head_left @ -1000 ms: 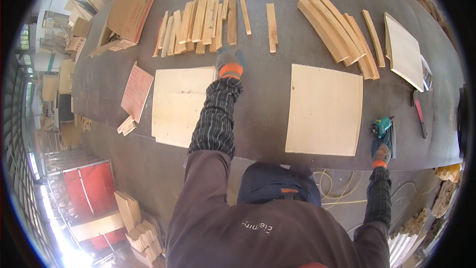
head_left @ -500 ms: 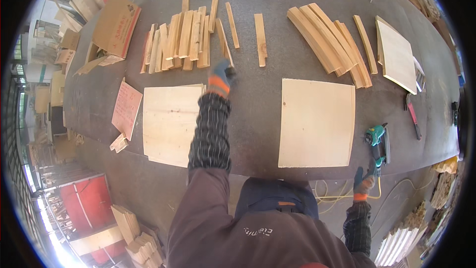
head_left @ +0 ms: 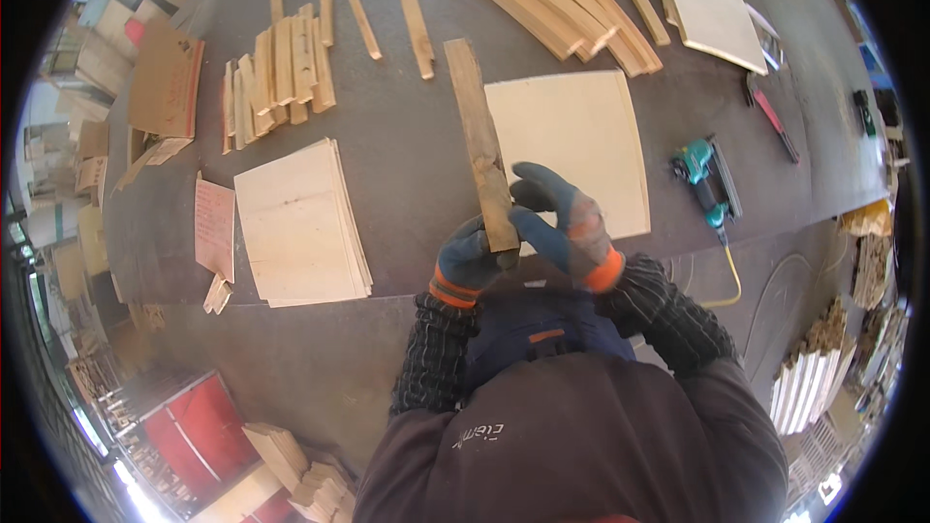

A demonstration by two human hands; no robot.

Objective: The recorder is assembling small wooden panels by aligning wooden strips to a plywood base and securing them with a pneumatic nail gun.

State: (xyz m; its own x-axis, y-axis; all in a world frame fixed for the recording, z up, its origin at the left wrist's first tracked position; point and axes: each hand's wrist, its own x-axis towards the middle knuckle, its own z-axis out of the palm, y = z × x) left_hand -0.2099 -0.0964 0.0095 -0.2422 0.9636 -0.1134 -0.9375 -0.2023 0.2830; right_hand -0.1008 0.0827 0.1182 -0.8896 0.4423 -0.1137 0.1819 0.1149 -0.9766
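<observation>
A wooden strip (head_left: 477,136) with a darker, knotty face stands raised in front of me, tilted away over the table. Its near end is in my left hand (head_left: 465,260), whose gloved fingers are closed around it. My right hand (head_left: 572,223), also gloved in blue-grey with an orange cuff, is beside that end. Its fingers are spread, with the tips close to the strip's right edge; whether they touch is unclear. Behind the strip lies a pale square plywood panel (head_left: 581,145), partly covered by the strip and my right hand.
Left are a stack of panels (head_left: 295,232), a pink written sheet (head_left: 214,223), a pile of strips (head_left: 281,68) and a cardboard box (head_left: 165,82). Curved strips (head_left: 542,0) lie far. Right are a green air nailer (head_left: 699,169) with yellow hose and a red-handled hammer (head_left: 772,116).
My left hand has come back from the strip pile with a strip. My right hand has left the nailer's side and moved in beside the strip. The view has shifted.
</observation>
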